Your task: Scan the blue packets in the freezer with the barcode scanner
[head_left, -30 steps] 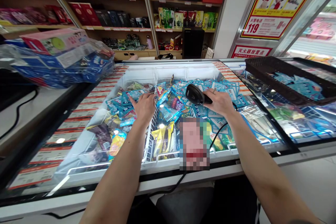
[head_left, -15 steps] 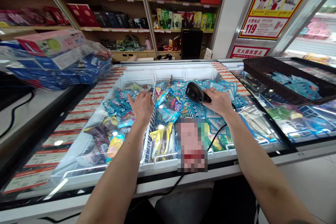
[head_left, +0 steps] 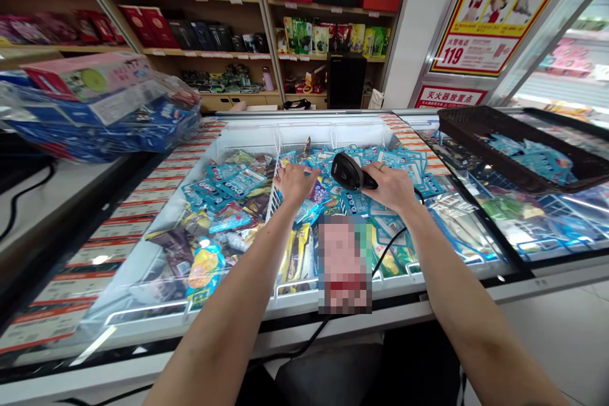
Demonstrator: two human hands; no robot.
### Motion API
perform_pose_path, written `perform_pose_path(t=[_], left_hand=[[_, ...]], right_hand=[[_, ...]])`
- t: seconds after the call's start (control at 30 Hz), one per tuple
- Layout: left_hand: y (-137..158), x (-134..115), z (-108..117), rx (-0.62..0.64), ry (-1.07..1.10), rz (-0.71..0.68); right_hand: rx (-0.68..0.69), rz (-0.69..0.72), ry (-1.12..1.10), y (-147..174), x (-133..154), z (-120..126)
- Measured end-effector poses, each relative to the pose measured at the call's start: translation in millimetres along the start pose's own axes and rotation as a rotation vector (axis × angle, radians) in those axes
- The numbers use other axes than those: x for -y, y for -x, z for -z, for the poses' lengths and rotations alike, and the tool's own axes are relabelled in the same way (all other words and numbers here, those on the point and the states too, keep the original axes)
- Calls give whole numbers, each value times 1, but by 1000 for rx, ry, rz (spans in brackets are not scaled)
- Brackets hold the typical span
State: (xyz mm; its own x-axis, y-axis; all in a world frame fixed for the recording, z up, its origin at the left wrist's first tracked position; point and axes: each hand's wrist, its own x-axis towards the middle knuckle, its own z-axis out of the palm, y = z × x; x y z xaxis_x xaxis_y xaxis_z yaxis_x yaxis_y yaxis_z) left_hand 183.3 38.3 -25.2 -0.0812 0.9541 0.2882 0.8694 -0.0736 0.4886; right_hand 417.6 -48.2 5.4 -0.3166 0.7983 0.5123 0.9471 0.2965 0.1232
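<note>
My right hand (head_left: 390, 186) grips a black corded barcode scanner (head_left: 346, 170) over an open chest freezer (head_left: 266, 295), its head pointing left. My left hand (head_left: 295, 181) reaches down onto the blue ice-cream packets (head_left: 328, 158) in the middle compartment, just right of the white wire divider (head_left: 275, 196); whether its fingers hold a packet I cannot tell. More blue packets (head_left: 223, 181) lie in the left compartment. Yellow wrapped bars (head_left: 299, 252) sit nearer me.
A black basket (head_left: 480, 133) with blue packets rests on the closed glass lid at the right. Plastic-wrapped boxes (head_left: 104, 108) are stacked on the counter at the left. The scanner cable (head_left: 387, 247) runs over the freezer's front edge. Shelves of goods fill the back wall.
My left hand has moved right, from the left compartment across the wire divider to the middle packets. The scanner hand has shifted slightly left and up.
</note>
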Motion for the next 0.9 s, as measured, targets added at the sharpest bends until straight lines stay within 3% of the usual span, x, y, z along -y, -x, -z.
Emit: perform_pose_path(t=[0.2,0.47,0.63,0.9], left_hand=[[-5,5,-9,-45,135,25],[-4,47,-2,-236,863,-42],[-2,56,3,-310,1002,-71],[0,52,6,-260,1057,-121]], right_hand=[[-1,-6,-5,-1,0,2],[-12,29,-2,0,3,2],[8,68,-11,0,6,1],[23,152,-51,0,13,2]])
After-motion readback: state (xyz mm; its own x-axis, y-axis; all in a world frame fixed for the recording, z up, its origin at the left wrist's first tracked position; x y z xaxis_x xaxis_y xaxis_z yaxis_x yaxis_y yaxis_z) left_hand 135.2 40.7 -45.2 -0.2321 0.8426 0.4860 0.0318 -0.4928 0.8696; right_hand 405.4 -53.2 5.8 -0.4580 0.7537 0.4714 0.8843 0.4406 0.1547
